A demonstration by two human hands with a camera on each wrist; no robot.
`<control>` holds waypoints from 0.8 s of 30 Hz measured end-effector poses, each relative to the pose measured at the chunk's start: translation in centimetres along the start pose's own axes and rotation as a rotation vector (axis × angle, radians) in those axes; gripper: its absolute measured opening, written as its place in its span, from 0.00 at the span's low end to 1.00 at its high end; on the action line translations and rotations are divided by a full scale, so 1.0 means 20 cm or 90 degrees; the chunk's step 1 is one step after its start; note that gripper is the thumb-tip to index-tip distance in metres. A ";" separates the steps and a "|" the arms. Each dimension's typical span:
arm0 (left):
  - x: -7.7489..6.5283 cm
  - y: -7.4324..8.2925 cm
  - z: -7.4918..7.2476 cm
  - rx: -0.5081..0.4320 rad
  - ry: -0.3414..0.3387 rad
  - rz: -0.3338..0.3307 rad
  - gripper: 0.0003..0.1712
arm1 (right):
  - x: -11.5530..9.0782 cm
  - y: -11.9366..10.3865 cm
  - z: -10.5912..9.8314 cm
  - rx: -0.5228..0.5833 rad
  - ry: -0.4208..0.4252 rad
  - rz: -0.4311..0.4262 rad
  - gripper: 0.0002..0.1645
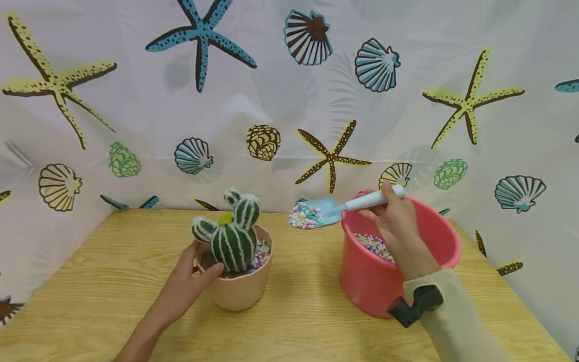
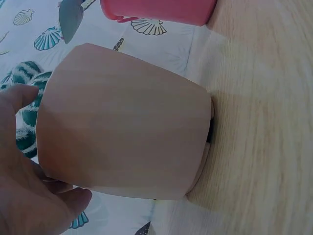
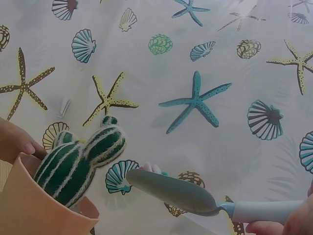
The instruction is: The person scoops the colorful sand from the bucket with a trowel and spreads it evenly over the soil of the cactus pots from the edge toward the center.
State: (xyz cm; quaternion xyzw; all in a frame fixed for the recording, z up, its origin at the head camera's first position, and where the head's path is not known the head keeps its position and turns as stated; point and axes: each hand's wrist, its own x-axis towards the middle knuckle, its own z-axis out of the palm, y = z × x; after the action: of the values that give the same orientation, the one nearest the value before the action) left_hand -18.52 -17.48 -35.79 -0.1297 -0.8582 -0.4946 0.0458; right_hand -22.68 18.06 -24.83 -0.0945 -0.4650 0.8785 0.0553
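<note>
My right hand (image 1: 395, 218) grips the white handle of a light blue trowel (image 1: 332, 210). Colorful pebbles (image 1: 305, 217) are heaped in its blade, which is level between the pot and the bucket. On the left, my left hand (image 1: 190, 279) holds the rim of a peach flowerpot (image 1: 239, 291), thumb over the near edge by the cactus and fingers at the left side. A green knitted cactus (image 1: 234, 246) with white stripes stands in the pot, with pebbles to its right. The left wrist view shows the fingers of the left hand (image 2: 34, 191) curled at the pot's rim.
A pink bucket (image 1: 362, 281) with more pebbles inside stands on the wooden table (image 1: 303, 322), below my right forearm. Behind the table hangs a white cloth (image 1: 271, 100) printed with starfish and shells. A black strap mount (image 1: 416, 304) sits on the right wrist.
</note>
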 end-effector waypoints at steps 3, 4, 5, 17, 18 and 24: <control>0.00 -0.01 0.00 0.012 -0.006 0.013 0.41 | 0.00 0.00 0.00 -0.003 -0.005 -0.004 0.09; 0.00 -0.01 0.00 0.020 -0.005 0.014 0.41 | 0.00 0.00 0.00 -0.004 -0.007 -0.006 0.09; 0.00 -0.01 0.00 0.029 -0.005 0.014 0.41 | 0.00 0.00 0.00 -0.004 -0.009 -0.006 0.09; -0.04 0.07 0.07 0.120 0.025 -0.057 0.55 | 0.00 0.00 0.00 0.009 -0.025 -0.008 0.09; -0.05 0.08 0.07 0.125 0.027 -0.064 0.56 | 0.00 0.00 0.01 0.005 -0.024 -0.008 0.09; -0.08 0.11 0.10 0.154 0.032 -0.099 0.57 | -0.01 0.01 0.01 -0.013 -0.025 -0.007 0.08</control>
State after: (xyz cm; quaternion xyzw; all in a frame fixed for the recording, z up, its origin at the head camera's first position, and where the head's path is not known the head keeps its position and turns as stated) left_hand -16.37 -15.00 -35.27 -0.0441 -0.9174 -0.3930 0.0439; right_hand -22.62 17.71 -24.88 -0.0748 -0.4753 0.8752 0.0500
